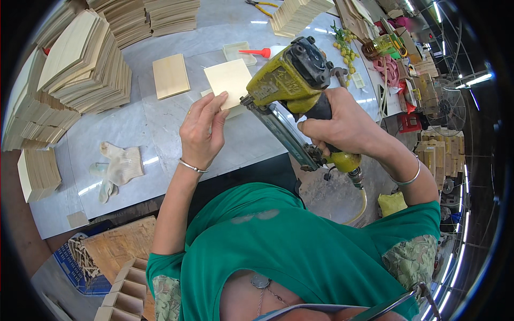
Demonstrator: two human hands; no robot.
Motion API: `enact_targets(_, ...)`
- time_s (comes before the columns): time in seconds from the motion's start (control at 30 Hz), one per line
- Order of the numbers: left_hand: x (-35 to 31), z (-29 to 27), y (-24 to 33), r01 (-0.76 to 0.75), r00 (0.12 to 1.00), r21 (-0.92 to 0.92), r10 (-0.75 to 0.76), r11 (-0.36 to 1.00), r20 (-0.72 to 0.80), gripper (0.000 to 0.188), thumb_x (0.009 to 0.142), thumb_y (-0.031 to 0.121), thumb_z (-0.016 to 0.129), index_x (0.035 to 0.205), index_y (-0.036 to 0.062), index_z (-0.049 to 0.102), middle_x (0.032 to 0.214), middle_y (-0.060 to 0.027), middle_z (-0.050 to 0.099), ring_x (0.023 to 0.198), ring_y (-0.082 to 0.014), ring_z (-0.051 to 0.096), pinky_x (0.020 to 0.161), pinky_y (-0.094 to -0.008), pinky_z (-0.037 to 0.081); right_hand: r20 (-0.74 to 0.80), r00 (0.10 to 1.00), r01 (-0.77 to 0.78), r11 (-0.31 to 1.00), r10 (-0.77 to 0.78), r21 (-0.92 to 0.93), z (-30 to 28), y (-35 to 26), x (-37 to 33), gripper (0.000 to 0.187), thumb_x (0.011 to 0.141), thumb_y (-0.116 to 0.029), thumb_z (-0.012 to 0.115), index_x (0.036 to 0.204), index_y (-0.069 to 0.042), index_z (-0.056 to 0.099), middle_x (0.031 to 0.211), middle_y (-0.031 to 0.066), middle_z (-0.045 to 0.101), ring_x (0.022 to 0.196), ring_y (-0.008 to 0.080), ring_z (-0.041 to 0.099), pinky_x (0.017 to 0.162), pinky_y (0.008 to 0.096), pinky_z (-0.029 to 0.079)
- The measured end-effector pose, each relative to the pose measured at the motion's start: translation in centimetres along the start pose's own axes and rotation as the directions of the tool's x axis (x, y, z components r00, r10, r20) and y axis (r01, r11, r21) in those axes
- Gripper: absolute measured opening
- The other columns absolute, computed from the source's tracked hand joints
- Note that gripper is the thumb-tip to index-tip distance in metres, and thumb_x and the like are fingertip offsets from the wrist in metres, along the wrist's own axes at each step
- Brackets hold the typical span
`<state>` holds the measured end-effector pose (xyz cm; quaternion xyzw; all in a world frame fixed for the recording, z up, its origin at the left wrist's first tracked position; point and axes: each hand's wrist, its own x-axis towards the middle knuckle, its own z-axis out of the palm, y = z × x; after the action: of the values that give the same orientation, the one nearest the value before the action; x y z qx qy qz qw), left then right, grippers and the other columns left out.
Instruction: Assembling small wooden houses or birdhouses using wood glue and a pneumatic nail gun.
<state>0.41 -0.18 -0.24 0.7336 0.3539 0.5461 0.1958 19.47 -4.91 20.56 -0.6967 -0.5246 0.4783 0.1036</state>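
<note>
- Left hand (202, 134): fingers bent, tips pinching the near edge of a thin pale wooden panel (229, 80); a metal bangle at the wrist
- Wooden panel: squarish, light-coloured, held over the grey desk (123, 134) near its middle, another pale piece showing just under its lower edge
- Right hand (342, 125): wrapped tight round the dark grip of a yellow-green pneumatic nail gun (292, 80); a bangle on this wrist too
- Nail gun: body tilted, long metal magazine running down towards the person, nose just beside the right edge of the panel; whether it touches cannot be told; a hose leaves the base of the grip
- Second wooden panel (171, 75): lies flat on the desk, left of the held one, apart from it
- Stacks of cut wooden panels (85, 69): piled high along the left and far edges of the desk
- Knitted work gloves (118, 168): pale, lying on the desk to the left of the left hand
- Small bottle with red nozzle (262, 52): lying on its side beyond the held panel, next to a shallow white tray (236, 52)
- Blue crate (80, 262): below the desk at lower left, holding thin wooden strips
</note>
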Motion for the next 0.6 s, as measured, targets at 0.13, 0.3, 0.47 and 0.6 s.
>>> enact_targets(0.13,-0.2,-0.4,0.0,0.041,0.998,-0.023,-0.039,0.999,0.05,0.032,0.085,-0.003,0.062,0.116,0.0051,0.065,0.111,-0.0211,0.063,0.07,-0.0173,0.067,0.062,-0.027,0.055,-0.079,0.992,0.096,0.991,-0.103,-0.094,0.4,-0.5,-0.6,0.026,0.072,-0.012,0.059,0.086,0.009,0.057,0.056,0.0064,0.057,0.045,0.0103,0.052,0.046,0.0288,0.045)
enact_targets(0.3,0.0,-0.8,0.5,0.117,0.991,-0.196,-0.101,0.974,0.087,0.051,0.076,-0.015,0.052,0.122,0.0053,0.061,0.111,-0.022,0.061,0.086,-0.026,0.065,0.068,-0.0303,0.057,-0.04,0.994,0.1,0.988,-0.105,-0.115,1.2,-1.0,-0.1,0.029,0.07,-0.014,0.059,0.087,0.01,0.058,0.056,0.0072,0.056,0.048,0.0099,0.05,0.048,0.0295,0.044)
enact_targets(0.47,-0.1,-0.7,0.1,0.072,0.996,-0.215,-0.059,0.974,0.065,0.062,0.069,-0.019,0.047,0.124,0.0053,0.06,0.113,-0.0233,0.059,0.084,-0.0248,0.065,0.067,-0.0295,0.058,-0.025,0.986,0.162,0.975,-0.168,-0.154,1.6,-0.9,0.5,0.03,0.069,-0.016,0.06,0.083,0.01,0.057,0.056,0.0084,0.055,0.05,0.011,0.048,0.049,0.031,0.043)
enact_targets(0.6,-0.2,-0.6,-0.1,0.06,0.997,-0.198,-0.049,0.978,0.062,0.062,0.068,-0.018,0.048,0.124,0.0055,0.06,0.113,-0.0232,0.059,0.083,-0.0247,0.065,0.067,-0.03,0.057,-0.02,0.989,0.139,0.975,-0.144,-0.172,1.8,-1.1,0.5,0.03,0.069,-0.016,0.06,0.08,0.011,0.056,0.056,0.0094,0.055,0.051,0.0119,0.048,0.05,0.0319,0.044)
